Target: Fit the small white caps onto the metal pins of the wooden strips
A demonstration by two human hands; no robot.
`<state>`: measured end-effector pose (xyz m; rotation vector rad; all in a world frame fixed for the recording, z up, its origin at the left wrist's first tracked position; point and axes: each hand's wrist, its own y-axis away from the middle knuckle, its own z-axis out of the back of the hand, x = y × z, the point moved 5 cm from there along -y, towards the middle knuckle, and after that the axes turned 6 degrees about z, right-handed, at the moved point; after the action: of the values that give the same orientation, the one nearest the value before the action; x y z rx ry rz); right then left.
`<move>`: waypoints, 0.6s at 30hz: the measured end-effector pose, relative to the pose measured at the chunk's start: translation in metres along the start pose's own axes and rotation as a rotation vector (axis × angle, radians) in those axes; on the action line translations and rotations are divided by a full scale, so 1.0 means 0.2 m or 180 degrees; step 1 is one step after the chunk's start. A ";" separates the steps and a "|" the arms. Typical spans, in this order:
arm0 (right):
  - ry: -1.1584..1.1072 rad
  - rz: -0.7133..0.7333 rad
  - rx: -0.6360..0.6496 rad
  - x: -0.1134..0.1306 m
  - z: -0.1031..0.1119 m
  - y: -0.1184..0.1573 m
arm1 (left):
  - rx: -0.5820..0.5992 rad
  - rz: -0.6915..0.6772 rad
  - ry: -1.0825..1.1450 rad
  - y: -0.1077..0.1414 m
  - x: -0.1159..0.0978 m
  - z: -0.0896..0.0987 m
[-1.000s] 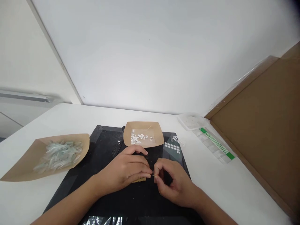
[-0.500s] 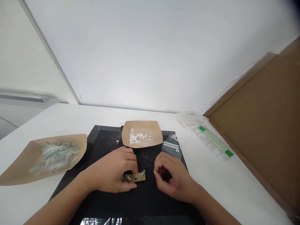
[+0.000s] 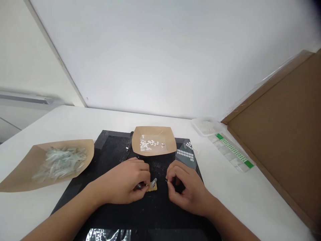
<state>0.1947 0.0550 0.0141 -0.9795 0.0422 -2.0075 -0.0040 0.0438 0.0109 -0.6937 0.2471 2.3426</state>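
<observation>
My left hand (image 3: 125,182) rests over a small tan strip (image 3: 153,189) with a scalloped edge on the black mat. Its thumb and fingertips are closed around the strip's left part, where a tiny pale bit shows between them; what they grip is mostly hidden. A clear, curved piece like a false nail tip (image 3: 153,182) stands tilted on the strip's right end. To the right, my right hand (image 3: 187,189) pinches a tiny, thin, pale thing (image 3: 166,180) between thumb and forefinger, apart from the strip. Its kind is too small to tell.
Behind my hands, a brown paper tray (image 3: 169,134) holds small white ovals. Another paper tray (image 3: 27,164) at left holds a heap of clear pieces. White oval stickers (image 3: 185,154) lie on the mat (image 3: 110,147). A green-edged clear case (image 3: 234,150) and a cardboard box (image 3: 283,134) stand at right.
My left thumb and fingers have closed together over the strip, covering more of it. My right hand keeps its pinch. The whole view has shifted slightly.
</observation>
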 end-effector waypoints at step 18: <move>-0.0083 -0.0169 0.0215 -0.03 -0.07 -0.01 | -0.0002 0.0152 -0.0495 0.00 -0.03 -0.02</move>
<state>0.1862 0.0555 0.0002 -0.9727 -0.0660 -2.0308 0.0021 0.0390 0.0112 -0.5077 0.1956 2.4277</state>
